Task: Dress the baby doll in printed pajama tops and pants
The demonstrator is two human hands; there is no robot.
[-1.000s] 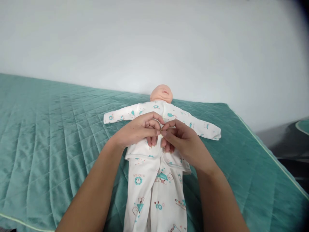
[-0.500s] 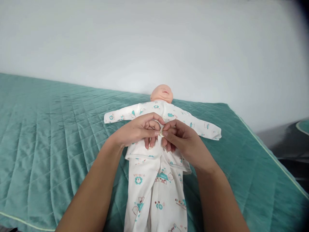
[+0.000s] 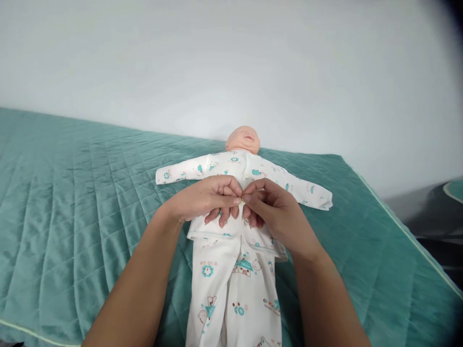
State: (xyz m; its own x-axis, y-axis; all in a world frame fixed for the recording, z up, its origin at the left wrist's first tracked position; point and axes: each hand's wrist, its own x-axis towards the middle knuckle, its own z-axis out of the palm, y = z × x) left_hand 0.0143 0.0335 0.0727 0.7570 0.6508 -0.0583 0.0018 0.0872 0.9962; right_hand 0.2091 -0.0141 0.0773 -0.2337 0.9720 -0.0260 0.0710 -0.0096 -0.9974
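Note:
A baby doll (image 3: 243, 139) lies on its back, dressed in a white printed shirt (image 3: 265, 167) with long sleeves spread to both sides. Below it are matching white trousers (image 3: 240, 294). At the shirt's front opening, my left hand (image 3: 213, 197) pinches the edge between thumb and forefinger, its other fingers hanging over the cloth. My right hand (image 3: 271, 205) pinches the same spot from the other side, fingertips touching those of the left. A small pale button seems to sit between the fingertips, mostly hidden. Higher on the chest another button (image 3: 246, 176) shows.
The doll rests on a green quilted cover (image 3: 108, 202) with a pale piped edge. Behind it rises a plain white wall (image 3: 217, 62). At the far right, past the cover's edge, part of another green-topped thing (image 3: 455, 189) shows.
My left hand's forefinger has dipped and its lower fingers have shifted and spread a little. The pinched spot is now more covered by the fingertips. My right hand has barely moved.

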